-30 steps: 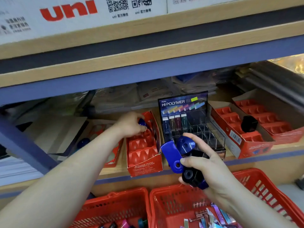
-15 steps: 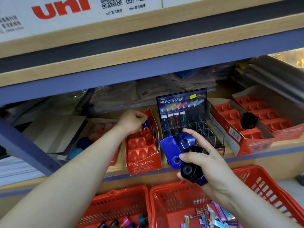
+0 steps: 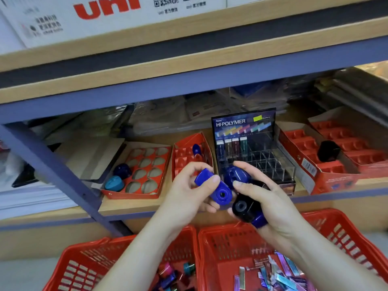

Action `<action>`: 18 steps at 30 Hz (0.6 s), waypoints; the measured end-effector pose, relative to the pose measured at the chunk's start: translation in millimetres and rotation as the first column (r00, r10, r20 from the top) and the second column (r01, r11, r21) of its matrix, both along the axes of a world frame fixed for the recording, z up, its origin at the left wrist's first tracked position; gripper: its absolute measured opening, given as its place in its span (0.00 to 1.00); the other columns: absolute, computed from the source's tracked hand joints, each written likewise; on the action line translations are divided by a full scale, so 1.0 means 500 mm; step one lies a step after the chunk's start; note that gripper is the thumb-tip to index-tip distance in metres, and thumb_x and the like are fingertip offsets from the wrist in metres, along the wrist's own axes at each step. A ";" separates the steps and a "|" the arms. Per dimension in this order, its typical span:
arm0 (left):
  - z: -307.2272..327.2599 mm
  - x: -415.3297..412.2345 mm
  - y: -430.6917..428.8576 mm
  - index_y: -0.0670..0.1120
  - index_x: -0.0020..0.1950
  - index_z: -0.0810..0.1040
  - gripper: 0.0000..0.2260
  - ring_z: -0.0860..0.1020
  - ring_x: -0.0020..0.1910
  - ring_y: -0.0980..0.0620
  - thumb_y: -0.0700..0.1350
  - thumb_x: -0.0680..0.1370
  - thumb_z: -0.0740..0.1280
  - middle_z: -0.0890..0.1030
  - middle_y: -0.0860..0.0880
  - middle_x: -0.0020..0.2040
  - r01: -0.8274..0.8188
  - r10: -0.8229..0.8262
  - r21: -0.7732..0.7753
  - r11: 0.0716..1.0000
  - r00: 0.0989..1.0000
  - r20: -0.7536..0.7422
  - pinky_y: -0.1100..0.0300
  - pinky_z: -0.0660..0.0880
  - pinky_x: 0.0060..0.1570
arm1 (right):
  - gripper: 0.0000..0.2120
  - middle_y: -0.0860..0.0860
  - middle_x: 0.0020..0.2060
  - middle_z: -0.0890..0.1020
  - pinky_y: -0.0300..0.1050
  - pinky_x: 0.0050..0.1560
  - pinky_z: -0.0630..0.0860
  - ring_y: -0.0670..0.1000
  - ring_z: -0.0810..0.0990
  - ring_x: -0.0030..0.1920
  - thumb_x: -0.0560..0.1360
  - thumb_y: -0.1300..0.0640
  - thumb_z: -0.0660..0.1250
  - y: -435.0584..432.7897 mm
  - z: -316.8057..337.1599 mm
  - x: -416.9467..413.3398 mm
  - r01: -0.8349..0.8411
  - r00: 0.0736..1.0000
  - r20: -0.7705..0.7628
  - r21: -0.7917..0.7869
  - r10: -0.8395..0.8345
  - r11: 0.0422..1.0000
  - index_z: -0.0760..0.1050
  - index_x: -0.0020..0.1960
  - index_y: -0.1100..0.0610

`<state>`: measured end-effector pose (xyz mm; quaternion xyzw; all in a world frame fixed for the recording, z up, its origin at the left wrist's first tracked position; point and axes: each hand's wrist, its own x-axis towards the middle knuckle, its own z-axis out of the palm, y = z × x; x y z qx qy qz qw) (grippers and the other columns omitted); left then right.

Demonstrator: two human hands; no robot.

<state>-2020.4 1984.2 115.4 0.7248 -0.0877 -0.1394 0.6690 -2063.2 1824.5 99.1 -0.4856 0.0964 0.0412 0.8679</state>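
Cropped at the top edge: white cardboard carton with red "uni" lettering (image 3: 105,9), small print too blurred to read. Cut off along the bottom: red plastic mesh baskets (image 3: 84,267). Partly covered by the left hand (image 3: 189,192): flat blue plastic sharpener (image 3: 218,191). Half hidden in the right hand (image 3: 273,200): round blue plastic sharpener (image 3: 236,175), black plastic sharpener (image 3: 243,208). Dim and smeared at the back of the wooden shelf (image 3: 130,206): clear-wrapped packets (image 3: 168,116).

I am looking at a storage rack whose wooden upper shelf (image 3: 189,66) is running across the view, sitting on a blue steel beam (image 3: 147,89). On the left a blue diagonal brace (image 3: 63,175) is slanting down across the front of the wooden lower shelf (image 3: 130,206). A white carton (image 3: 105,17) with red lettering is resting on top. Pale grey floor (image 3: 25,274) is showing at bottom left, and even light is falling over everything.
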 end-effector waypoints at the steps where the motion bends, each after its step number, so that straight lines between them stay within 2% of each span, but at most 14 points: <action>1: 0.002 -0.003 0.006 0.45 0.58 0.74 0.10 0.79 0.32 0.48 0.42 0.78 0.67 0.82 0.41 0.41 -0.014 0.012 -0.062 0.998 1.000 -0.021 0.58 0.79 0.33 | 0.17 0.57 0.48 0.83 0.50 0.35 0.79 0.55 0.81 0.40 0.71 0.66 0.70 0.000 0.001 -0.001 -0.003 1.000 -0.004 0.003 0.003 1.000 0.83 0.54 0.49; 4: 0.004 -0.008 0.018 0.50 0.60 0.77 0.11 0.83 0.45 0.43 0.43 0.78 0.66 0.82 0.42 0.49 -0.051 0.037 -0.195 0.979 0.996 -0.077 0.52 0.80 0.45 | 0.16 0.56 0.47 0.84 0.50 0.35 0.79 0.55 0.81 0.40 0.69 0.65 0.71 0.002 0.005 -0.007 -0.030 0.999 -0.014 0.004 0.030 1.000 0.84 0.54 0.50; 5: 0.006 -0.012 0.018 0.51 0.60 0.78 0.11 0.83 0.49 0.42 0.42 0.79 0.65 0.81 0.42 0.49 -0.062 0.042 -0.226 0.972 0.995 -0.093 0.49 0.80 0.48 | 0.17 0.56 0.47 0.85 0.50 0.35 0.79 0.55 0.82 0.40 0.69 0.64 0.71 0.002 0.008 -0.008 -0.040 0.999 -0.011 0.007 0.040 0.999 0.84 0.54 0.50; 6: 0.007 -0.015 0.016 0.51 0.59 0.78 0.11 0.83 0.50 0.40 0.40 0.79 0.65 0.80 0.42 0.48 -0.079 0.052 -0.254 0.964 0.993 -0.110 0.47 0.80 0.49 | 0.17 0.56 0.47 0.85 0.50 0.36 0.79 0.55 0.82 0.40 0.69 0.64 0.71 0.000 0.010 -0.009 -0.050 0.999 -0.006 0.008 0.050 0.999 0.84 0.54 0.50; 8: 0.010 -0.019 0.010 0.47 0.57 0.78 0.10 0.83 0.47 0.39 0.36 0.79 0.63 0.77 0.41 0.44 -0.133 0.094 -0.288 0.948 0.985 -0.145 0.48 0.80 0.44 | 0.17 0.56 0.46 0.85 0.50 0.37 0.79 0.55 0.82 0.39 0.70 0.64 0.70 -0.004 0.016 -0.010 -0.062 0.998 0.005 0.000 0.062 0.998 0.84 0.55 0.49; 10: 0.014 -0.025 0.000 0.45 0.53 0.78 0.11 0.82 0.39 0.45 0.33 0.79 0.60 0.77 0.41 0.42 -0.152 0.124 -0.213 0.965 0.982 -0.140 0.52 0.78 0.37 | 0.17 0.54 0.46 0.84 0.50 0.37 0.79 0.55 0.81 0.40 0.71 0.64 0.70 -0.005 0.020 -0.012 -0.074 0.997 0.011 -0.011 0.074 0.997 0.84 0.55 0.47; 13: 0.016 -0.032 -0.014 0.51 0.52 0.80 0.15 0.75 0.32 0.52 0.33 0.76 0.61 0.79 0.47 0.39 -0.089 0.089 -0.028 0.996 0.996 0.006 0.59 0.72 0.31 | 0.18 0.57 0.48 0.82 0.50 0.36 0.79 0.55 0.80 0.42 0.69 0.61 0.71 0.000 0.021 -0.012 -0.105 0.994 -0.002 -0.002 0.105 0.994 0.82 0.57 0.48; 15: 0.018 -0.035 -0.016 0.55 0.55 0.80 0.19 0.76 0.35 0.56 0.33 0.73 0.67 0.81 0.54 0.40 -0.030 0.016 0.099 0.995 0.990 0.139 0.63 0.74 0.37 | 0.17 0.59 0.50 0.82 0.49 0.34 0.78 0.56 0.81 0.41 0.68 0.58 0.72 0.000 0.019 -0.010 -0.116 0.993 -0.022 0.031 0.117 0.993 0.79 0.56 0.52; 16: 0.019 -0.036 -0.014 0.58 0.57 0.79 0.21 0.79 0.42 0.59 0.36 0.71 0.71 0.82 0.56 0.46 0.001 -0.036 0.170 0.985 0.979 0.202 0.64 0.75 0.44 | 0.16 0.59 0.50 0.82 0.48 0.33 0.78 0.55 0.81 0.39 0.68 0.58 0.72 -0.002 0.018 -0.009 -0.122 0.992 -0.035 0.046 0.124 0.991 0.78 0.55 0.54; 18: 0.018 -0.034 -0.006 0.65 0.59 0.76 0.25 0.77 0.54 0.62 0.44 0.68 0.77 0.79 0.56 0.56 0.003 -0.102 0.324 0.946 0.952 0.287 0.63 0.72 0.57 | 0.15 0.58 0.47 0.83 0.46 0.31 0.78 0.53 0.81 0.35 0.69 0.57 0.72 -0.007 0.021 -0.009 -0.154 0.986 -0.051 0.052 0.156 0.987 0.77 0.55 0.54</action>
